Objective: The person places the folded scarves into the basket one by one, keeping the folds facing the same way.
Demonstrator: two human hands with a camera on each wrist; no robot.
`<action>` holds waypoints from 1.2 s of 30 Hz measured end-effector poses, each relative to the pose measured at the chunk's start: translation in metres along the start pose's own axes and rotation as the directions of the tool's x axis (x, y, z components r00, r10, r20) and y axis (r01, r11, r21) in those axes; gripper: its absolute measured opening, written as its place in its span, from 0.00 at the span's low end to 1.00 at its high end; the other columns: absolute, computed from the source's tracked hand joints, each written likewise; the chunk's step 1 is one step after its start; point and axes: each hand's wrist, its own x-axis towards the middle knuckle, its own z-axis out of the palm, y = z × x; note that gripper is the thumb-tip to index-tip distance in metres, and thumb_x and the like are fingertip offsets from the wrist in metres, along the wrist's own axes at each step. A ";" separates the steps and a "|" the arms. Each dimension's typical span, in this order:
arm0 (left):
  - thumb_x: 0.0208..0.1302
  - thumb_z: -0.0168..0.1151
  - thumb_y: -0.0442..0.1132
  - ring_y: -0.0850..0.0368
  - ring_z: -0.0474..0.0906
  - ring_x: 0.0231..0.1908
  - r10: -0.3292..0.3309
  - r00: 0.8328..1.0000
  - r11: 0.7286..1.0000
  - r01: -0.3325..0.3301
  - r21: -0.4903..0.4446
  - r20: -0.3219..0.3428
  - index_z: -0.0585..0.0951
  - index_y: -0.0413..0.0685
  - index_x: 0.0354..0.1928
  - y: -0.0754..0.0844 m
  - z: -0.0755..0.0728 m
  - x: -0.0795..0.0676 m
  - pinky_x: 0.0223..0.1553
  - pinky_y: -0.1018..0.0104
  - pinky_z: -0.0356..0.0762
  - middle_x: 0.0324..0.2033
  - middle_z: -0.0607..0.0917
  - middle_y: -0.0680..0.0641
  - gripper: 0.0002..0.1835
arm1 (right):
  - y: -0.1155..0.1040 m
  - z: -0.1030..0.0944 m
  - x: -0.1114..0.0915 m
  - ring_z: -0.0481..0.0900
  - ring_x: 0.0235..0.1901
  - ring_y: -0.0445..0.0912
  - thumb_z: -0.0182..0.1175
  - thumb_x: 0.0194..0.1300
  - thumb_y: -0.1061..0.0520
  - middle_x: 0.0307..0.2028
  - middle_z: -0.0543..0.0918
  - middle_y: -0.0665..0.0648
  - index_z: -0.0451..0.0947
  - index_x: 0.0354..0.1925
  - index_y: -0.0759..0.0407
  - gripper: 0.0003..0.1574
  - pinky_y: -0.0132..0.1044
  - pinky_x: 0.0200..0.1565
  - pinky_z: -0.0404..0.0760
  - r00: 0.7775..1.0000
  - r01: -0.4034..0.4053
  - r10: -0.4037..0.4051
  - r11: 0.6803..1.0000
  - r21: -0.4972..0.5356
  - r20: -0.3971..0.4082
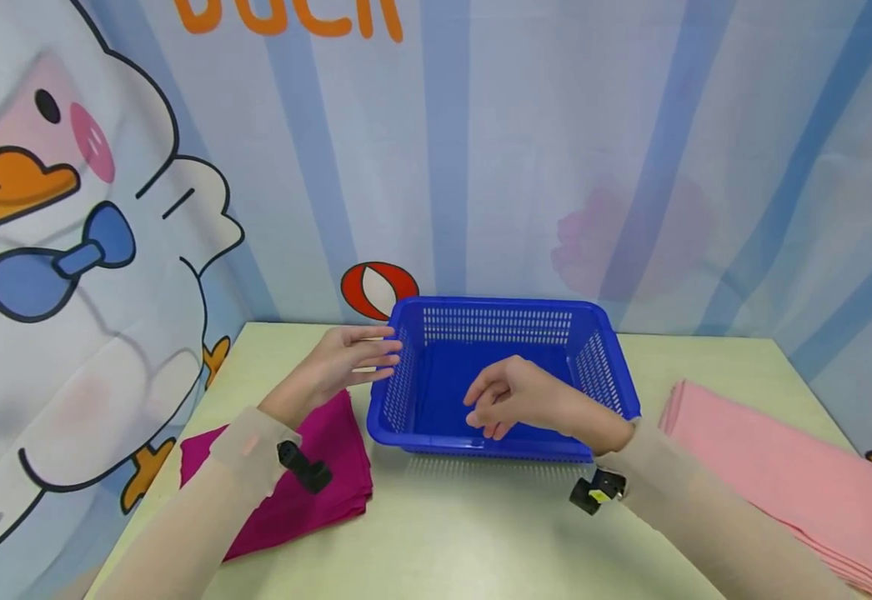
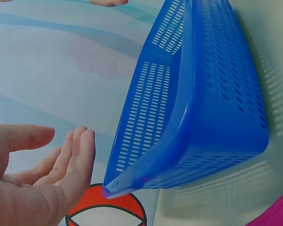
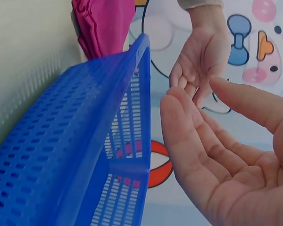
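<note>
A blue plastic basket (image 1: 481, 443) with slotted walls stands on the table, and nothing shows inside it. My left hand (image 1: 349, 357) hovers by its left rim with the fingers extended; in the left wrist view that hand (image 2: 42, 183) is apart from the basket (image 2: 217, 132). Above the basket's front part is my right hand (image 1: 522, 396), its fingers loosely bent and holding nothing. The right wrist view shows the right hand (image 3: 236, 160) beside the basket (image 3: 52, 136), with a gap between thumb and fingers.
A folded magenta cloth (image 1: 323, 475) lies on the table left of the basket, partly under the left forearm in view. To the right lies a folded pink cloth (image 1: 796, 483). A printed curtain (image 1: 518, 150) hangs behind the pale table (image 1: 436, 542).
</note>
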 end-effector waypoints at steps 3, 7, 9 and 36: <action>0.74 0.55 0.34 0.42 0.78 0.58 -0.001 1.000 1.000 0.001 0.017 -0.011 0.66 0.35 0.71 -0.001 -0.003 -0.002 0.53 0.57 0.80 0.62 0.77 0.34 0.26 | -0.003 0.007 0.002 0.86 0.30 0.56 0.66 0.66 0.63 0.32 0.87 0.63 0.80 0.47 0.72 0.15 0.47 0.35 0.87 1.000 0.015 -0.015 1.000 -0.018 0.015; 0.75 0.55 0.35 0.42 0.78 0.58 0.000 0.999 0.999 0.001 0.044 -0.036 0.66 0.36 0.72 -0.002 -0.007 -0.007 0.54 0.57 0.79 0.62 0.77 0.35 0.27 | -0.008 0.016 0.005 0.87 0.30 0.55 0.66 0.66 0.63 0.33 0.87 0.64 0.80 0.47 0.71 0.14 0.44 0.34 0.87 0.999 0.020 -0.020 1.000 -0.016 0.034; 0.75 0.56 0.37 0.41 0.78 0.59 -0.001 0.999 0.998 0.003 0.059 -0.048 0.66 0.37 0.72 -0.003 -0.010 -0.008 0.54 0.56 0.79 0.62 0.77 0.35 0.27 | -0.011 0.019 0.007 0.87 0.30 0.55 0.66 0.66 0.63 0.33 0.87 0.65 0.81 0.47 0.70 0.14 0.45 0.35 0.87 0.999 0.017 -0.017 1.000 -0.004 0.040; 0.77 0.52 0.36 0.42 0.77 0.60 0.001 0.998 1.000 0.000 0.023 -0.058 0.62 0.32 0.73 -0.029 -0.047 -0.041 0.57 0.56 0.76 0.67 0.70 0.30 0.27 | -0.011 0.087 0.025 0.86 0.27 0.51 0.68 0.62 0.66 0.29 0.86 0.57 0.81 0.41 0.69 0.08 0.35 0.30 0.86 0.991 0.061 -0.057 0.998 -0.031 0.125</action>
